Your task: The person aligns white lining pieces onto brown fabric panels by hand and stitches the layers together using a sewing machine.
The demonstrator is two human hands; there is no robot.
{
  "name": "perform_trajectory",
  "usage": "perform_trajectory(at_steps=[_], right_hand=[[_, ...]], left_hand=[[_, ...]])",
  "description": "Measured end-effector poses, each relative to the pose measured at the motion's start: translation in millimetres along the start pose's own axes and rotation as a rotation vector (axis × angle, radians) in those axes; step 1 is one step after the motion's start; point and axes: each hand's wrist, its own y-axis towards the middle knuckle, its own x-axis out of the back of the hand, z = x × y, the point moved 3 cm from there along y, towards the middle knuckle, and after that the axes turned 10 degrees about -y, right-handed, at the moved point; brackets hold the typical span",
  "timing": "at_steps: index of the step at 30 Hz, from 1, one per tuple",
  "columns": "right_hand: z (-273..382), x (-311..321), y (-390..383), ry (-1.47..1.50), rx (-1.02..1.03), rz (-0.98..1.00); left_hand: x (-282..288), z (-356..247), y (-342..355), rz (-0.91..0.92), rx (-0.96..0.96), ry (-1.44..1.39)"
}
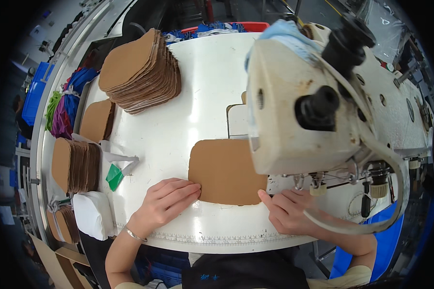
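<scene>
A flat brown panel with rounded corners [226, 171] lies on the white table, its right side partly hidden beneath the sewing machine's head [299, 135]. At the panel's lower left edge, my left hand [171, 200] grips it with fingers pressed together. My right hand [291, 209] is at the lower right corner, its index fingertip on the edge and the other fingers curled; its thumb is hard to make out. A silver bangle circles my left wrist.
A tall stack of brown panels [130, 72] stands at the back left. Smaller stacks [74, 166], a white padded bundle [92, 215] and a green scrap [114, 177] line the left side. A ruler strip [217, 238] runs along the table's near edge. Behind is a red bin [253, 26].
</scene>
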Motion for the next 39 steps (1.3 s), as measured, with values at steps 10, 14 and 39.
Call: perform_trajectory(at_steps=[10,14,39], right_hand=[[-3,20,23,0.059,0.022,0.193],[-5,18,26,0.073,-0.063,0.064],[-9,-15,1,0.301,-0.116,-0.065]], left_hand=[[3,-1,-7,0.083,-0.144,0.188],[7,-1,-10,0.165,-0.084,0.159],[-47,2,24,0.440,0.240,-0.578]])
